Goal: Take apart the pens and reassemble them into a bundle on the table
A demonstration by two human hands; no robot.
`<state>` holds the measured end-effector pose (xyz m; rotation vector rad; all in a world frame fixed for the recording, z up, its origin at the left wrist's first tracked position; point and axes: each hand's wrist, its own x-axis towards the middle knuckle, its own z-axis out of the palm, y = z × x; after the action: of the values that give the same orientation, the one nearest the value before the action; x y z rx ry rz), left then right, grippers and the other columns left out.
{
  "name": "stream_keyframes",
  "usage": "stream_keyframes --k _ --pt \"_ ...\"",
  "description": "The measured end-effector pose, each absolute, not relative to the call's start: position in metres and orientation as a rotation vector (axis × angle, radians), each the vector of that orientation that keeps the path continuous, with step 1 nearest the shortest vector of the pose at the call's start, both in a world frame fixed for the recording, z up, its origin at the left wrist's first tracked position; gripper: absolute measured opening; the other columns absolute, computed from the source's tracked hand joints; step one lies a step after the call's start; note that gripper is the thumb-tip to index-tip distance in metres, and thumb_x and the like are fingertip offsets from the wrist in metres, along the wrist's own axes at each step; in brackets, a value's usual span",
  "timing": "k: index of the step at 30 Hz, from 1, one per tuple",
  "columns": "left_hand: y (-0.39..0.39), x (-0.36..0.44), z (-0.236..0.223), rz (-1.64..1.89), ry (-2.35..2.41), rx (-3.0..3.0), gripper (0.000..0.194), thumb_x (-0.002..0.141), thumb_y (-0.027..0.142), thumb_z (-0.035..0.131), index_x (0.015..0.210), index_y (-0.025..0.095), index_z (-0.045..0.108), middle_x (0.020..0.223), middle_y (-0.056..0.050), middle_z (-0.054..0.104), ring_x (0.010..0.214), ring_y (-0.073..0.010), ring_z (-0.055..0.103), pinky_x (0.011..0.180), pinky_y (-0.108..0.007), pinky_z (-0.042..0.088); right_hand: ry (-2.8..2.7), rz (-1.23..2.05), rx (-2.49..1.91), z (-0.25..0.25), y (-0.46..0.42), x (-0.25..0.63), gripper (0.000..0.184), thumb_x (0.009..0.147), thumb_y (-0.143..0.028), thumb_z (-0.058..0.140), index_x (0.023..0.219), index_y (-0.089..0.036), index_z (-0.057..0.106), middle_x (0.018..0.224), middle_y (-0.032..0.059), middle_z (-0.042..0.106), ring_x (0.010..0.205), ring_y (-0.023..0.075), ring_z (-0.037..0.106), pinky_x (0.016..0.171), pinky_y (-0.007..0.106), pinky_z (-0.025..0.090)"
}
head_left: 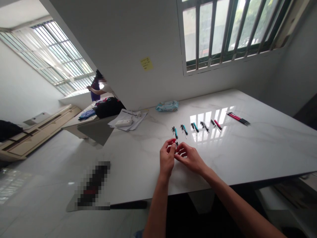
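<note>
Above the front part of the table, my left hand is closed, pinching a small red pen part between thumb and fingers. My right hand meets it from the right with fingers curled to a pinch. A small black piece shows between the two hands; which hand grips it is hard to tell. Just beyond lies a row of pens in pieces: teal barrels with black parts and thin refills, a black-and-white set, and a red barrel with its parts.
Several red and black pens lie together at the right of the white marbled table. A wipes pack and papers with a white case lie near the wall. Another person stands by clothes at the far left.
</note>
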<state>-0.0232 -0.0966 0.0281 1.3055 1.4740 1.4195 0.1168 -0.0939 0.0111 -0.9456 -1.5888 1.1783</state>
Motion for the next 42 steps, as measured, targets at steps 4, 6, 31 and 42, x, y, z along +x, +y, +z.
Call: stream_keyframes --k 4,6,31,42 --pt "-0.109 -0.012 0.037 1.532 1.269 1.117 0.041 0.089 0.040 0.070 0.125 0.022 0.068 0.103 -0.006 0.068 0.077 -0.0126 0.065 0.069 -0.024 0.055 -1.419 1.259 -0.966 0.010 -0.107 0.116 0.029 0.086 -0.045 0.075 0.094 -0.022 0.061 0.094 0.0037 0.074 0.080 0.0191 0.075 0.073 0.031 0.061" --pt "-0.112 -0.008 0.038 1.574 1.237 1.061 0.043 0.087 0.038 0.074 0.127 0.023 0.067 0.100 -0.004 0.067 0.077 -0.0125 0.066 0.070 -0.024 0.055 -1.380 1.305 -0.962 0.011 -0.111 0.118 0.030 0.084 -0.045 0.077 0.094 -0.022 0.061 0.096 0.0043 0.074 0.081 0.0197 0.076 0.072 0.031 0.061" --pt "-0.141 0.012 0.021 1.422 1.141 0.574 0.044 0.063 0.034 0.098 0.095 0.011 0.077 0.088 -0.006 0.075 0.077 -0.0114 0.070 0.076 -0.022 0.059 -0.973 1.272 -0.953 0.027 -0.099 0.147 0.040 0.084 -0.050 0.078 0.111 -0.021 0.079 0.096 0.0060 0.075 0.084 0.0190 0.064 0.078 0.034 0.052" --pt "-0.138 0.001 0.012 1.455 1.211 0.652 0.043 0.067 0.036 0.094 0.098 0.012 0.077 0.090 -0.007 0.076 0.079 -0.0128 0.071 0.081 -0.026 0.061 -1.059 1.013 -1.019 0.032 -0.095 0.143 0.034 0.094 -0.043 0.068 0.119 -0.021 0.076 0.096 0.0065 0.075 0.084 0.0201 0.068 0.078 0.035 0.057"
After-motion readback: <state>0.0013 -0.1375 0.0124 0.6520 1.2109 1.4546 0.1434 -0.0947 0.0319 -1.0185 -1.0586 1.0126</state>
